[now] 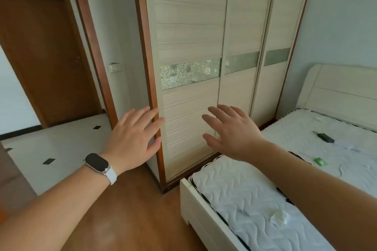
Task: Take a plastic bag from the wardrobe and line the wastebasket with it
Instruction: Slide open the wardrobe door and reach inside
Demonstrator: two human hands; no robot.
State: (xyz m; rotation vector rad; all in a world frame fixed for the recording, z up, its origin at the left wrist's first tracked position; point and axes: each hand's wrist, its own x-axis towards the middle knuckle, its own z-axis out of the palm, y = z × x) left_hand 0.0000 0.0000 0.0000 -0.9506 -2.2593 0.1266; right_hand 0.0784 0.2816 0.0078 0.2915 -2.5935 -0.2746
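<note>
A tall wardrobe (pixel 189 32) with pale sliding doors and a frosted floral band stands straight ahead, its doors closed. My left hand (pixel 134 138), with a watch on the wrist, is spread at the left edge of the nearest door, fingertips by the brown frame. My right hand (pixel 230 128) is spread in front of the same door's lower panel, near its right edge. Neither hand holds anything. No plastic bag or wastebasket is in view.
A bed with a white quilted mattress (pixel 255 199) and pale frame fills the lower right, close to the wardrobe. A black charger (pixel 326 137) and a small green item (pixel 319 162) lie on it. An open doorway and brown door (pixel 40 57) lie to the left.
</note>
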